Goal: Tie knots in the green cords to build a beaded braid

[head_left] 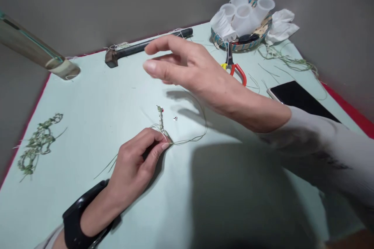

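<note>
Braided cord [160, 120] in left hand [137, 159]

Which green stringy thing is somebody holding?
The short, narrow braid with a red spot near its tip: the left hand pinches its lower end. The tangled heap far left and loose strands back right lie untouched.

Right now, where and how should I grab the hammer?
Probably by the handle, close to the blocky head, from the near side: the hammer lies along the table's back edge, wall behind, and the right hand partly hides its middle.
</note>
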A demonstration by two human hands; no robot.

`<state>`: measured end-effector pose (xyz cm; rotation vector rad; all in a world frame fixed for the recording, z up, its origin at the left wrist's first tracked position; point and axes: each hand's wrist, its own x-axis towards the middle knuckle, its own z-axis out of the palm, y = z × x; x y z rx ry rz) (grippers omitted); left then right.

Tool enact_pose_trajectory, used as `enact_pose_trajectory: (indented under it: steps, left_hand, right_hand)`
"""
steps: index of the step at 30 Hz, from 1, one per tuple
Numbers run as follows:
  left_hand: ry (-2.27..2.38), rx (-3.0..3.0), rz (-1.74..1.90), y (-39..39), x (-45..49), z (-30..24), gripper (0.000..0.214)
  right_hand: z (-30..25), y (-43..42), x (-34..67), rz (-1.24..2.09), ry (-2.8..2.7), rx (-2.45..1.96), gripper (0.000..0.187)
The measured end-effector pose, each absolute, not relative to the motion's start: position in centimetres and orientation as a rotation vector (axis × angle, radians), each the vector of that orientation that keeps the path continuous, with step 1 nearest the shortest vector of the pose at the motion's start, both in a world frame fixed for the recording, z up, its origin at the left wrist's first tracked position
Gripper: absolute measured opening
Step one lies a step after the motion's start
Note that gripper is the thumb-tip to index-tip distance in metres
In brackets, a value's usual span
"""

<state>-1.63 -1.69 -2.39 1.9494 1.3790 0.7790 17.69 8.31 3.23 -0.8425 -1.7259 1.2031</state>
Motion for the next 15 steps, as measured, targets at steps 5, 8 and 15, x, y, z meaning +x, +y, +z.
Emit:
enact_pose_trajectory:
  steps: [5,8,15]
  left_hand:
    - [1.439,1.724,0.885,-1.7,-1.6,-2.1,0.011]
    - [1.459,1.617,0.913,-1.5,-1.5,-1.9,0.012]
    - [1.465,1.534,0.935,-1.8,-1.4,-1.7,0.011]
  right_hand:
    - [0.1,5.5,18.6,0.718,-2.111,-0.864,0.011]
    - [-2.2,3.5,19.0,0.664,-2.302,-0.715,0.018]
    - [-4.4,4.0,17.9,0.567,-2.341,-0.651,0.015]
